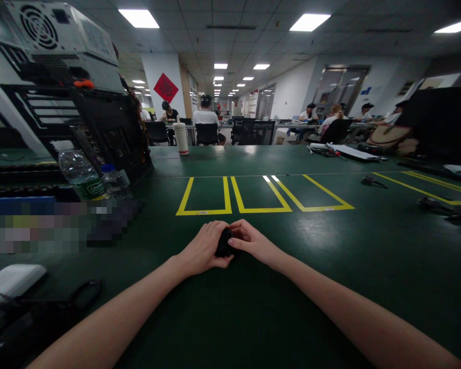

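A small black object (pixel 223 243) is between my two hands, low over the green table (pixel 253 312); its kind cannot be made out. My left hand (pixel 204 248) is wrapped round it from the left, fingers over the top and thumb underneath. From the right, my right hand (pixel 249 239) pinches at its edge with thumb and curled fingers. Much of the object is hidden by the fingers. Just beyond my hands, yellow tape outlines (pixel 203 212) mark several areas on the tabletop.
To the left stand a water bottle (pixel 79 171), a smaller blue-capped bottle (pixel 114 182) and an opened computer case (pixel 115 128). A white tumbler (pixel 181 137) is at the far edge. Papers (pixel 355 152) and a dark monitor (pixel 441 123) are at right. Several people sit beyond.
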The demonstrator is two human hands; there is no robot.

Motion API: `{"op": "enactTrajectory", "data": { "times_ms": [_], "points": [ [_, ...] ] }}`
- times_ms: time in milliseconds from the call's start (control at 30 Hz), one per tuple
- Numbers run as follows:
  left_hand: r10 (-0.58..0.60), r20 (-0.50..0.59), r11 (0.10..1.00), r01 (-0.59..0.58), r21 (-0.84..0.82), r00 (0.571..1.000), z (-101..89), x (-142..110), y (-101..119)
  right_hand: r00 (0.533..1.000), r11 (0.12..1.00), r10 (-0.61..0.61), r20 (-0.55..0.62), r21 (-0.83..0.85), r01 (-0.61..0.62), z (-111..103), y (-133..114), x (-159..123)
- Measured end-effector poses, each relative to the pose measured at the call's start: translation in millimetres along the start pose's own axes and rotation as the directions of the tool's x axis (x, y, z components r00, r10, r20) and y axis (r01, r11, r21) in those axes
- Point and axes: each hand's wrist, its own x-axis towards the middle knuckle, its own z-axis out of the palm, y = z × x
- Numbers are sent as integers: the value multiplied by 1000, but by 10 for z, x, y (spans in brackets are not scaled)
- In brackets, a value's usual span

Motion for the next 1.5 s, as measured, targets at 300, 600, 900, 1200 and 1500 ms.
{"op": "enactTrajectory", "data": {
  "times_ms": [300,600,900,1200,1500],
  "points": [
    [24,-42,999,-22,27,999,64,3,-51,998,997,-51,44,61,48,0,-37,-19],
    [2,-3,1000,-2,4,1000,8,-2,-7,999,999,38,37,37,-39,-17,-48,-29],
    [22,-18,1000,-22,1,1000,5,-2,-12,1000,1000,10,-8,5,-10,11,-44,-24],
    [17,-28,1000,-16,21,999,50,2,-36,999,999,6,43,38,-8,-12,12,2],
    [11,-27,1000,-11,-1,1000,8,-1,-7,999,1000,1,-43,-11,-2,19,-11,-13]
  ]
}}
